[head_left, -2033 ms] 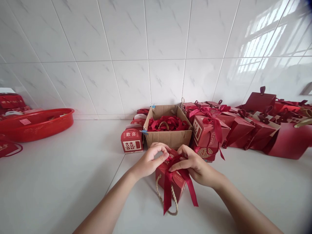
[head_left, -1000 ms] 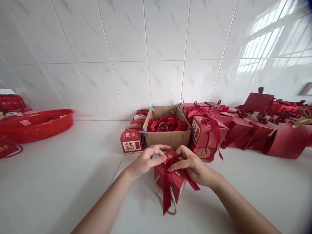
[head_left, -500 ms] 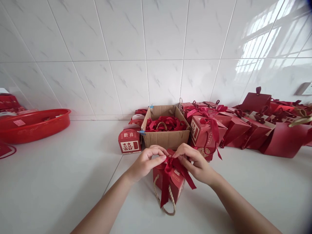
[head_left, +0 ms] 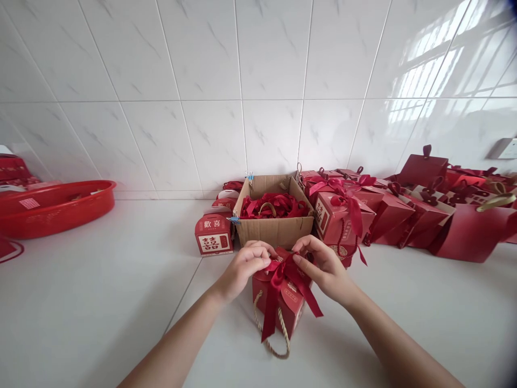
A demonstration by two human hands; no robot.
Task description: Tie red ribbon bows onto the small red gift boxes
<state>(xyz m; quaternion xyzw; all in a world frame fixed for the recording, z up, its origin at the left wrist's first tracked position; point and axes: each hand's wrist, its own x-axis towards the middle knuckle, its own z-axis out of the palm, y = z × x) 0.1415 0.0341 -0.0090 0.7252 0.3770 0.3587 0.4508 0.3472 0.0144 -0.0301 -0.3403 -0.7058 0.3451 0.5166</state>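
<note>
A red gift box (head_left: 287,302) stands on the white counter in front of me, its beige rope handle (head_left: 278,354) hanging down the near side. On its top lies a dark red ribbon (head_left: 274,302) tied in a bow, with two tails draped over the front. My left hand (head_left: 246,267) pinches the bow's left loop between thumb and fingers. At the right loop, my right hand (head_left: 319,267) grips the ribbon with thumb and fingertips. The far part of the box top is partly hidden by my hands.
Directly behind stands a cardboard box (head_left: 274,231) holding red ribbons. Small red boxes (head_left: 214,235) line its left side; a ribboned gift box (head_left: 343,215) and several red bags (head_left: 464,231) crowd the right. A red plastic basin (head_left: 81,213) sits far left against the tiled wall.
Both hands have drawn slightly apart, spreading the bow's loops outward. The ribbon tails have shifted a little to the left.
</note>
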